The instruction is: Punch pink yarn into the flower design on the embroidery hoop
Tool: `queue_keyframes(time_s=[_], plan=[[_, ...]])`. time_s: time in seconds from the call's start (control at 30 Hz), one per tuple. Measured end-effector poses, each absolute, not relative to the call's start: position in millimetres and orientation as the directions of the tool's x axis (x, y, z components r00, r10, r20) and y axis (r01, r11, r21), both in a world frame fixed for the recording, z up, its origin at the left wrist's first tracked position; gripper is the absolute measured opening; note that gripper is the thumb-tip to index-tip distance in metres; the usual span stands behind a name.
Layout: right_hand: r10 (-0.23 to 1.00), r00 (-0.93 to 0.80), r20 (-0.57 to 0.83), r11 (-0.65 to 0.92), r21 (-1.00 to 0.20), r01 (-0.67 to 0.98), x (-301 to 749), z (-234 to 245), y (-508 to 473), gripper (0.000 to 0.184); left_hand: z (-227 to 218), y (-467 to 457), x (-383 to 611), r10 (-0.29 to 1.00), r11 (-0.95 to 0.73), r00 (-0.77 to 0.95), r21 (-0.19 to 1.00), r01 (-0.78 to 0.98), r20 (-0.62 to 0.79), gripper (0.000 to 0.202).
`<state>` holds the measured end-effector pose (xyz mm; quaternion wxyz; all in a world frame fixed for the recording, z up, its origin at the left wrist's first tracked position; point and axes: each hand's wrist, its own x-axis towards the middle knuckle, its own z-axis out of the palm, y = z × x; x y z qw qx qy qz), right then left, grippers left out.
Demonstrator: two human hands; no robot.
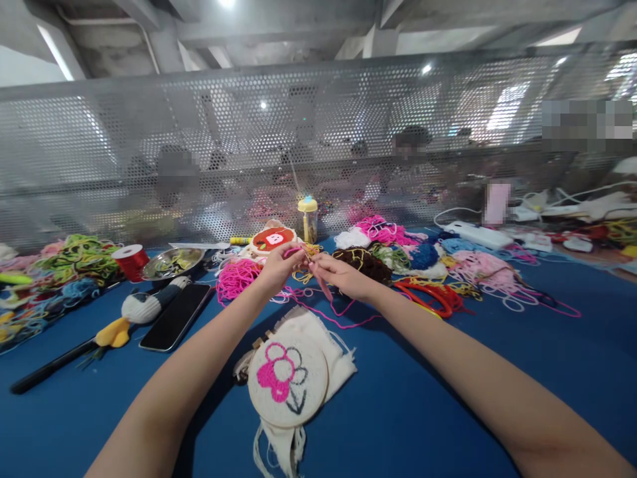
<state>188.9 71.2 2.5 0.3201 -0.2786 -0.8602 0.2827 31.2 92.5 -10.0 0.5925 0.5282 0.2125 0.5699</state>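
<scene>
Both hands meet over the far middle of the table, fingertips nearly touching. My left hand point(283, 264) is closed in a pinch, with a bit of bright pink yarn at its fingertips. From the right, my right hand point(343, 276) pinches at the same spot, and whatever else lies between the fingers is too small to make out. A loose strand of pink yarn point(343, 325) trails on the table below them. Nearer me lies a round embroidery hoop point(318, 408) with cream cloth point(313, 352), which bears a flower point(275, 378) partly filled in pink, with dark outlines.
Left are a phone point(176, 317), a metal bowl point(174, 263), a red spool point(130, 261) and tangled yarn point(74, 262). A pink yarn pile point(237, 279), a second hoop point(273, 240) and a yellow-lidded jar point(308, 219) stand beyond. Right are more yarn heaps point(482, 269). A perforated metal screen point(318, 146) closes the back.
</scene>
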Motion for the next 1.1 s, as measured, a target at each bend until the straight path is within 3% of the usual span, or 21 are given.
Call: queue_keyframes(time_s=[0.3, 0.5, 0.6, 1.1], plan=[[0.787, -0.351, 0.507, 0.616, -0.62, 0.485, 203.5, 0.5, 86.8, 0.016, 3.9, 77.1, 34.0, 0.855, -0.329, 0.276, 0.87, -0.369, 0.44, 0.01], [0.744, -0.568, 0.352, 0.62, -0.681, 0.39, 190.2, 14.6, 61.6, 0.018, 10.2, 71.4, 36.3, 0.836, -0.388, 0.231, 0.835, -0.391, 0.497, 0.01], [0.751, -0.582, 0.312, 0.594, -0.704, 0.389, 184.9, 19.5, 50.9, 0.021, 13.2, 69.2, 38.4, 0.842, -0.398, 0.195, 0.822, -0.407, 0.504, 0.011], [0.687, -0.51, 0.518, 0.727, -0.496, 0.475, 186.2, 24.7, 47.3, 0.017, 31.9, 54.3, 39.0, 0.894, -0.367, 0.084, 0.828, -0.424, 0.439, 0.017]])
